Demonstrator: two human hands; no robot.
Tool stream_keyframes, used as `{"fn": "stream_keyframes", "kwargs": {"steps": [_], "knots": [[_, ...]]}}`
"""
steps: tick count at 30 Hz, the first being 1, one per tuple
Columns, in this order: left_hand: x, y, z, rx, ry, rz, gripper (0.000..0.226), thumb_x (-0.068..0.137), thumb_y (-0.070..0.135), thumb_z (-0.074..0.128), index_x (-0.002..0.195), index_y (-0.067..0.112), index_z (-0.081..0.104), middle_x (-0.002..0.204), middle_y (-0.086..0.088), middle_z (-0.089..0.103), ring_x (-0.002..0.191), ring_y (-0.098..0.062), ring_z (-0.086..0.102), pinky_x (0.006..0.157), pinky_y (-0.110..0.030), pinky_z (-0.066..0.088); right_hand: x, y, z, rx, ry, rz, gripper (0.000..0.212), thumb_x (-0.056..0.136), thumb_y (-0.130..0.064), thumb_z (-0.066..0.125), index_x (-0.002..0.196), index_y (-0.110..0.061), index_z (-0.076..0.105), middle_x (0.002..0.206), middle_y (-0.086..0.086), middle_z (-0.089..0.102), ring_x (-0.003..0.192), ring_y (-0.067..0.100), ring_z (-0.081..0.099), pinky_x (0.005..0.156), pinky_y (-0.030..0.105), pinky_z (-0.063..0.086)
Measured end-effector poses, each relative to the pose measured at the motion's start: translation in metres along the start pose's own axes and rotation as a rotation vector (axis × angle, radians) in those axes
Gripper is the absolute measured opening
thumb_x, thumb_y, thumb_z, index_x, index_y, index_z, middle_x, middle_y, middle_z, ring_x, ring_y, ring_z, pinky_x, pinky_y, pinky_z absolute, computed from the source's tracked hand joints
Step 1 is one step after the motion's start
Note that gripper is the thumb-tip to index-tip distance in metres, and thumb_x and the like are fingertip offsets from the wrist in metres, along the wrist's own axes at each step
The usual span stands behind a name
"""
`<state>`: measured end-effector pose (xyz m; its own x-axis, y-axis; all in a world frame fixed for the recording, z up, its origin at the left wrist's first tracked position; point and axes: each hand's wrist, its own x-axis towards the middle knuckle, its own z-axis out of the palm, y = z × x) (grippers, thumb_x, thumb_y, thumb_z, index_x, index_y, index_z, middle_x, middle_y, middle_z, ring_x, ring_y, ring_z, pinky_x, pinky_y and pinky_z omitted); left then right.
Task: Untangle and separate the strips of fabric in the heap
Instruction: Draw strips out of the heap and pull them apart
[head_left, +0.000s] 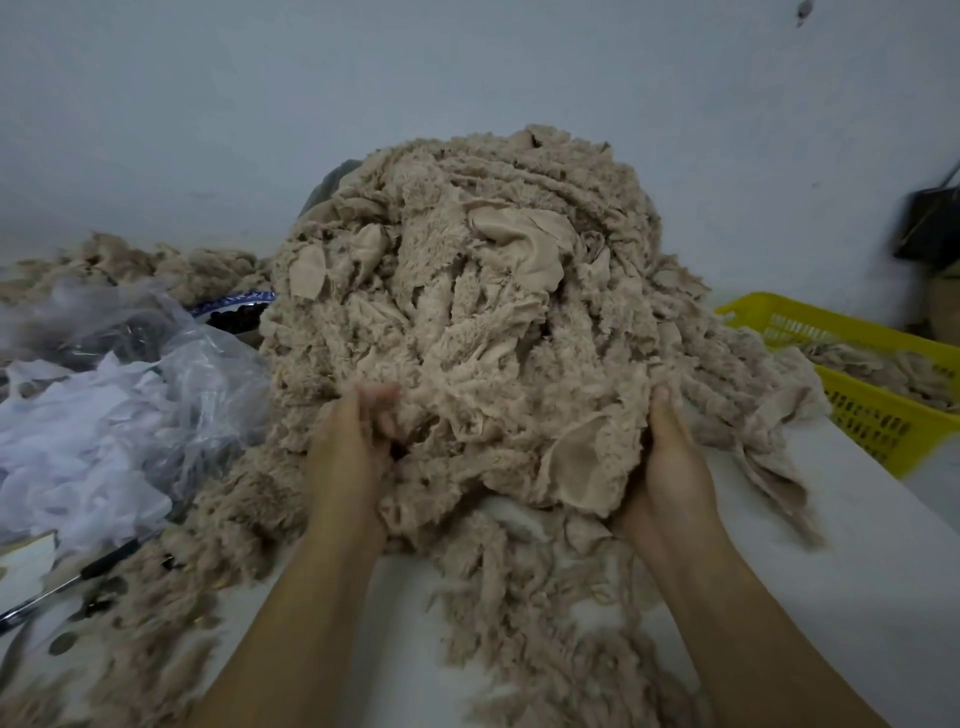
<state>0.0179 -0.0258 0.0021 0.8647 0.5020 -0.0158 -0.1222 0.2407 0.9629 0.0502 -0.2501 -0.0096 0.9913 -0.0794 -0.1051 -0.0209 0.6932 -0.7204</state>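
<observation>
– Beige fleece, one big tangled heap (467, 312), sitting mid-table and rising against the back wall. Which step are we at?

– The very start, I'd say. Nothing looks singled out. The left hand (353, 447) is dug into the heap's near left flank, fingers (379, 397) curled into the pile and gripping a clump. The right hand (670, 457) cups the near right flank with its thumb lying straight up the fabric. Its other fingers are buried, so I cannot tell whether they are spread or closed.

– So both hands are on the mass, not on a single strip?

– That is how it reads. Loose strips (545, 623) trail off towards the table's (857, 519) near edge, and more spill right towards the yellow basket (872, 415) at the right edge, which already holds some fleece.

– What does the next move call for?

– Finding one free end, probably among those trailing strips, pinching it, and holding the heap down with the other hand while it is drawn out. Pulling hard would likely tighten the knots, so slow and along the strip's run.

– And the left side?

– A clear bag (130, 415) crowds that edge, so the right looks like the easier way out
</observation>
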Motion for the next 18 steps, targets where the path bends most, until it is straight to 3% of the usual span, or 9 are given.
{"fn": "stream_keyframes", "kwargs": {"steps": [2, 4, 5, 8, 10, 12, 15, 16, 18], "knots": [[-0.012, -0.006, 0.008, 0.369, 0.046, 0.264, 0.052, 0.096, 0.053, 0.032, 0.096, 0.019, 0.071, 0.092, 0.005, 0.065, 0.087, -0.01, 0.061, 0.078, -0.038, 0.051, -0.004, 0.001, 0.002, -0.023, -0.048, 0.021, 0.04, 0.1, -0.04, 0.047, 0.129, -0.016, 0.061, 0.11, 0.005, 0.074, 0.099, 0.021, 0.071, 0.085, 0.043, 0.057], [-0.023, -0.009, 0.015, 0.547, 0.012, 0.543, 0.049, 0.1, 0.046, 0.029, 0.117, 0.017, 0.065, 0.118, 0.007, 0.052, 0.116, -0.016, 0.051, 0.102, -0.043, 0.044, -0.006, 0.002, 0.001, -0.047, -0.107, 0.08, 0.034, 0.101, -0.035, 0.048, 0.114, -0.01, 0.067, 0.088, 0.004, 0.074, 0.075, 0.017, 0.071, 0.065, 0.034, 0.058], [-0.027, -0.008, 0.018, 0.593, 0.001, 0.647, 0.048, 0.102, 0.042, 0.032, 0.13, 0.015, 0.059, 0.128, 0.008, 0.045, 0.126, -0.017, 0.044, 0.109, -0.043, 0.04, -0.008, 0.004, 0.002, -0.066, -0.156, 0.121, 0.032, 0.1, -0.032, 0.049, 0.107, -0.007, 0.068, 0.084, 0.006, 0.071, 0.071, 0.018, 0.068, 0.064, 0.033, 0.056], [-0.036, -0.008, 0.024, 0.74, -0.152, 0.859, 0.058, 0.101, 0.048, 0.039, 0.15, 0.016, 0.038, 0.151, 0.01, 0.031, 0.144, -0.005, 0.025, 0.12, -0.028, 0.023, -0.015, 0.009, 0.008, -0.2, -0.209, 0.133, 0.034, 0.087, -0.024, 0.056, 0.102, 0.004, 0.067, 0.099, 0.02, 0.068, 0.094, 0.035, 0.066, 0.089, 0.05, 0.054], [-0.044, -0.012, 0.031, 0.787, -0.422, 0.846, 0.072, 0.094, 0.065, 0.042, 0.155, 0.03, 0.026, 0.151, 0.027, 0.026, 0.14, 0.015, 0.016, 0.113, -0.008, 0.014, -0.018, 0.014, 0.008, -0.334, -0.253, 0.025, 0.033, 0.074, -0.024, 0.057, 0.094, -0.001, 0.071, 0.101, 0.016, 0.07, 0.099, 0.036, 0.063, 0.091, 0.048, 0.053], [-0.049, -0.018, 0.036, 0.777, -0.634, 0.716, 0.074, 0.086, 0.073, 0.05, 0.15, 0.047, 0.024, 0.143, 0.04, 0.029, 0.133, 0.02, 0.024, 0.106, -0.004, 0.021, -0.023, 0.018, 0.009, -0.48, -0.282, -0.111, 0.015, 0.076, -0.026, 0.059, 0.067, -0.027, 0.072, 0.081, -0.015, 0.068, 0.083, 0.01, 0.063, 0.071, 0.027, 0.053], [-0.049, -0.024, 0.036, 0.735, -0.588, 0.664, 0.047, 0.091, 0.05, 0.062, 0.129, 0.063, 0.037, 0.117, 0.048, 0.047, 0.117, 0.016, 0.045, 0.092, -0.001, 0.032, -0.024, 0.019, 0.009, -0.624, -0.37, -0.173, 0.023, 0.09, -0.039, 0.062, 0.075, -0.055, 0.07, 0.086, -0.05, 0.051, 0.089, -0.023, 0.051, 0.076, 0.008, 0.044], [-0.047, -0.023, 0.035, 0.714, -0.533, 0.642, 0.041, 0.094, 0.041, 0.061, 0.126, 0.061, 0.043, 0.11, 0.046, 0.051, 0.113, 0.013, 0.051, 0.087, 0.002, 0.034, -0.026, 0.018, 0.013, -0.679, -0.403, -0.215, 0.011, 0.088, -0.048, 0.06, 0.084, -0.052, 0.069, 0.09, -0.049, 0.051, 0.093, -0.022, 0.053, 0.075, 0.005, 0.045], [-0.044, -0.022, 0.032, 0.602, -0.472, 0.579, 0.027, 0.095, 0.034, 0.054, 0.106, 0.058, 0.057, 0.096, 0.035, 0.062, 0.095, 0.007, 0.059, 0.075, -0.002, 0.041, -0.027, 0.021, 0.013, -0.794, -0.444, -0.291, 0.023, 0.078, -0.063, 0.059, 0.095, -0.047, 0.06, 0.103, -0.03, 0.055, 0.098, -0.006, 0.06, 0.075, 0.011, 0.05]]}}
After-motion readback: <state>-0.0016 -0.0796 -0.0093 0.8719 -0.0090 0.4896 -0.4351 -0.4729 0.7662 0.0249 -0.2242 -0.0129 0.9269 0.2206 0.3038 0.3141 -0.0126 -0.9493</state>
